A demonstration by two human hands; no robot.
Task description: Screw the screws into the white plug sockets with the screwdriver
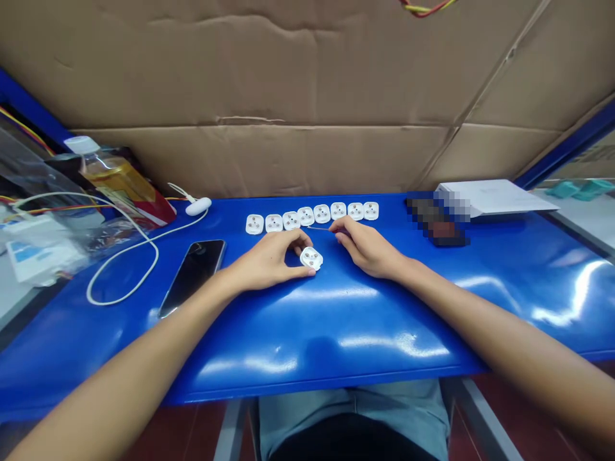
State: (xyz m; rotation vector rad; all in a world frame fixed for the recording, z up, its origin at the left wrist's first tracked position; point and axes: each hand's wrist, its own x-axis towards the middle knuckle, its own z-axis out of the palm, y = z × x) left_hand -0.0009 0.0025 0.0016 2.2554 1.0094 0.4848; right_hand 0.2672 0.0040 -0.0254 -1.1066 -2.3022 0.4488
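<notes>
My left hand (pixel 275 259) pinches a small white plastic piece (pixel 312 258) between thumb and fingers, low over the blue table. Metal-coloured contacts show on its upper face. To its right, my right hand (pixel 364 246) is closed on a thin rod-like tool (pixel 319 228), whose tip points left toward the row behind. That row consists of several similar white pieces (pixel 321 213), side by side behind both hands. The tool's handle is mostly hidden by my fingers.
A black phone (pixel 193 276) lies left of my left hand. Farther left are a white cable (pixel 154 246), a white oval device (pixel 198 206) and a tilted bottle (pixel 125 182). A white box (pixel 497 197) stands back right, beside a blurred dark item (pixel 436 221). Cardboard (pixel 288 83) rises behind.
</notes>
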